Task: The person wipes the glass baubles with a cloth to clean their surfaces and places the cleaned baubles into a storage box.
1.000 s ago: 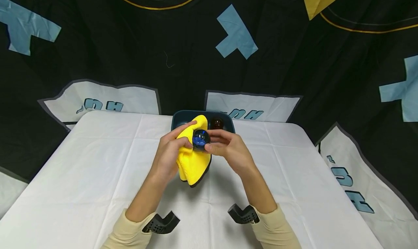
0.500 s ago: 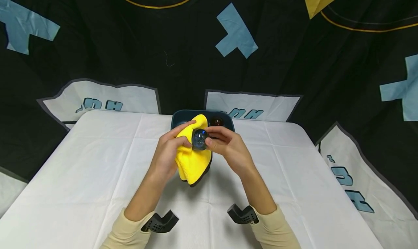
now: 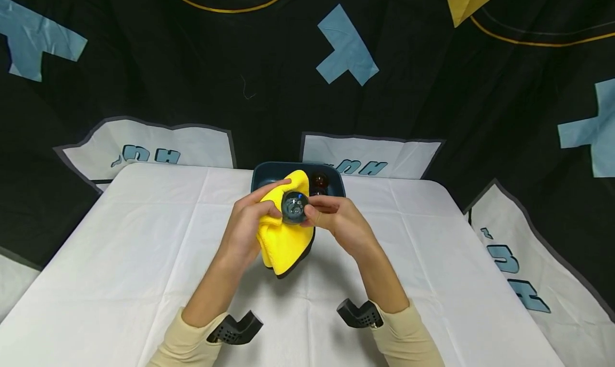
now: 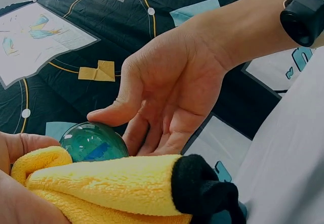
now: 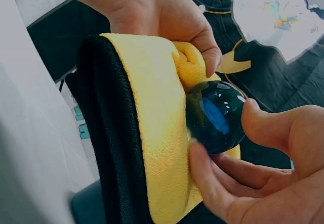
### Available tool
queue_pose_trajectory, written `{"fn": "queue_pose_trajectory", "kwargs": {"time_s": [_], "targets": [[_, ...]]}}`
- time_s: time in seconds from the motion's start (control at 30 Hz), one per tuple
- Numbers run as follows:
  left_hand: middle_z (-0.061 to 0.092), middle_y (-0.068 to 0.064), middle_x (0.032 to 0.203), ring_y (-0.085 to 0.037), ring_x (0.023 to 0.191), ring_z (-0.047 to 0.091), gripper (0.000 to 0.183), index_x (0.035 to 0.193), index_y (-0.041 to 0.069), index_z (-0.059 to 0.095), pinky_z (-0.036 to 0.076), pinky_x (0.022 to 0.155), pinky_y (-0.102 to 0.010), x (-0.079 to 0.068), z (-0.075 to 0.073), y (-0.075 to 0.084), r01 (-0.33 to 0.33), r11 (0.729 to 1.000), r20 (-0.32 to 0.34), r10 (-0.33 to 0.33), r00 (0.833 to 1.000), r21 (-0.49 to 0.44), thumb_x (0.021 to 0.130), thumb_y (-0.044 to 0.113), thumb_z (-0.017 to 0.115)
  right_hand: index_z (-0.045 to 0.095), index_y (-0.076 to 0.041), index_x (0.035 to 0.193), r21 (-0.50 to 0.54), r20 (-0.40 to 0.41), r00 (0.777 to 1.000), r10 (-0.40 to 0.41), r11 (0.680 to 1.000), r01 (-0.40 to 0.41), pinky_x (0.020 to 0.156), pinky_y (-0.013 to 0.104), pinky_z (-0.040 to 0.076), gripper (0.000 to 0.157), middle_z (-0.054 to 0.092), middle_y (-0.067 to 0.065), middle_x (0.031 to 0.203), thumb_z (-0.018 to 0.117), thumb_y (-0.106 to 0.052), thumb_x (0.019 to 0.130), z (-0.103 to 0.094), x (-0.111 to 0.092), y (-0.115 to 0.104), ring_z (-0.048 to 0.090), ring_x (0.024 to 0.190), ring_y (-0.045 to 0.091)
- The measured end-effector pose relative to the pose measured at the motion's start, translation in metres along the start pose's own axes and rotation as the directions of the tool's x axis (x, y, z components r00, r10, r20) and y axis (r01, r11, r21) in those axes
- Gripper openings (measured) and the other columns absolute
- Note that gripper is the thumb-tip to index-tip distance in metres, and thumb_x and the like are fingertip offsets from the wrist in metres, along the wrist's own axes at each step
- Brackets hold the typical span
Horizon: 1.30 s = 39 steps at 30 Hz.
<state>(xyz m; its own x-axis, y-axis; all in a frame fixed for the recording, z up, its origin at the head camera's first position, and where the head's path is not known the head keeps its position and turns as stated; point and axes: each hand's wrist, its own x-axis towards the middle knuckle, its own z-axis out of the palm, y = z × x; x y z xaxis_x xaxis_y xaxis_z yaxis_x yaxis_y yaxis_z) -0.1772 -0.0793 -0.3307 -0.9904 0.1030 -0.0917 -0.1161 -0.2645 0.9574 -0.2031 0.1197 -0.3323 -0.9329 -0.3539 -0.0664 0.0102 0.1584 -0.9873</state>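
My left hand (image 3: 247, 223) grips a yellow cloth (image 3: 285, 247) with a black underside, its thumb lying on the yellow face. Against the cloth sits a glass ball (image 3: 294, 207), which looks green-blue with a bright blue patch (image 5: 215, 117) in the right wrist view. My right hand (image 3: 338, 223) pinches the ball's right side between thumb and fingers. In the left wrist view the folded cloth (image 4: 111, 181) hides the ball's lower part, and the right hand (image 4: 172, 87) reaches in from beyond. Both hands are held above the table.
Behind the hands, a dark blue tray (image 3: 261, 172) stands at the far edge of the white-covered table (image 3: 192, 249). Dark red balls (image 3: 319, 180) lie in its right part, partly hidden by the right hand. A black curtain (image 3: 216, 78) with printed shapes hangs beyond.
The right fingers have shifted slightly down along the ball, which looks grey now where it was deep blue. More of the dark red balls shows. The left hand has kept its grip on the cloth.
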Motion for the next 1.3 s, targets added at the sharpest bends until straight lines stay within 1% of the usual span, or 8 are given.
{"fn": "queue_pose_trajectory", "kwargs": {"time_s": [0.1,0.27,0.47,0.57,0.77,1.0,1.13,1.3], "targets": [[0.048,-0.001,0.145,-0.028,0.121,0.053,0.058,0.137,0.02,0.065,0.05,0.092,-0.035,0.0,-0.001,0.001,-0.007,1.0,-0.004,0.007,1.0,-0.015,0.084,0.001,0.049,0.064,-0.005,0.133,-0.021,-0.025,0.999,-0.023,1.0,0.022,0.105,0.04,0.051,0.039,0.068,0.014,0.127,0.067,-0.019,0.097,0.003,0.0,-0.002,0.072,0.103,0.024],[0.048,-0.001,0.146,-0.027,0.122,0.053,0.058,0.138,0.019,0.064,0.05,0.093,-0.033,0.001,-0.002,0.001,-0.012,0.999,-0.01,0.011,1.0,-0.03,0.086,0.001,0.048,0.062,-0.011,0.136,0.001,-0.05,0.996,-0.072,0.997,0.072,0.103,0.037,0.052,0.044,0.065,0.012,0.132,0.072,-0.017,0.093,0.006,-0.002,-0.004,0.068,0.114,0.025],[0.049,-0.001,0.145,-0.027,0.122,0.052,0.058,0.136,0.023,0.065,0.048,0.095,-0.037,0.001,-0.001,0.0,-0.013,1.0,-0.027,0.013,1.0,-0.007,0.085,0.001,0.05,0.061,-0.014,0.138,-0.02,-0.009,0.997,-0.08,0.997,0.08,0.103,0.038,0.052,0.054,0.062,0.008,0.138,0.075,-0.008,0.087,0.003,-0.002,-0.002,0.061,0.124,0.026],[0.048,-0.001,0.145,-0.028,0.12,0.053,0.057,0.136,0.023,0.065,0.048,0.094,-0.037,0.001,-0.001,-0.001,-0.004,1.0,-0.027,0.004,1.0,0.006,0.084,0.002,0.051,0.061,-0.012,0.138,-0.05,-0.024,0.998,-0.058,0.997,0.057,0.102,0.039,0.053,0.052,0.065,0.009,0.134,0.075,-0.01,0.088,0.004,-0.001,0.0,0.065,0.118,0.026],[0.047,-0.001,0.147,-0.028,0.123,0.051,0.057,0.136,0.02,0.065,0.049,0.095,-0.036,0.0,0.0,0.001,-0.005,1.0,-0.013,0.005,1.0,-0.012,0.084,0.001,0.051,0.066,-0.01,0.132,-0.108,-0.043,0.999,0.01,0.994,-0.015,0.103,0.045,0.05,0.043,0.072,0.01,0.121,0.071,-0.029,0.094,0.001,0.001,0.001,0.072,0.098,0.024],[0.048,-0.004,0.144,-0.028,0.12,0.053,0.056,0.136,0.019,0.065,0.05,0.093,-0.035,0.001,-0.001,0.0,-0.007,0.999,-0.013,0.007,1.0,-0.041,0.085,0.001,0.051,0.064,-0.015,0.133,-0.027,-0.128,0.99,-0.067,0.998,0.064,0.101,0.036,0.054,0.043,0.066,0.01,0.127,0.075,-0.017,0.091,0.008,0.0,-0.001,0.068,0.111,0.023],[0.047,-0.005,0.144,-0.028,0.12,0.051,0.056,0.137,0.02,0.064,0.048,0.094,-0.037,0.003,0.0,-0.001,-0.002,0.999,-0.026,0.0,1.0,-0.049,0.086,0.002,0.052,0.065,-0.01,0.125,-0.017,-0.181,0.979,-0.098,0.995,0.096,0.096,0.034,0.056,0.038,0.067,0.013,0.121,0.077,-0.013,0.089,0.012,-0.001,-0.002,0.069,0.107,0.023],[0.047,-0.005,0.144,-0.028,0.12,0.051,0.057,0.137,0.022,0.064,0.047,0.096,-0.039,0.003,-0.001,-0.002,-0.007,0.999,-0.029,0.006,1.0,-0.044,0.085,0.002,0.052,0.065,-0.007,0.123,-0.001,-0.183,0.979,-0.092,0.996,0.093,0.096,0.034,0.056,0.039,0.068,0.014,0.119,0.079,-0.015,0.087,0.014,-0.002,-0.004,0.07,0.106,0.024]]}}
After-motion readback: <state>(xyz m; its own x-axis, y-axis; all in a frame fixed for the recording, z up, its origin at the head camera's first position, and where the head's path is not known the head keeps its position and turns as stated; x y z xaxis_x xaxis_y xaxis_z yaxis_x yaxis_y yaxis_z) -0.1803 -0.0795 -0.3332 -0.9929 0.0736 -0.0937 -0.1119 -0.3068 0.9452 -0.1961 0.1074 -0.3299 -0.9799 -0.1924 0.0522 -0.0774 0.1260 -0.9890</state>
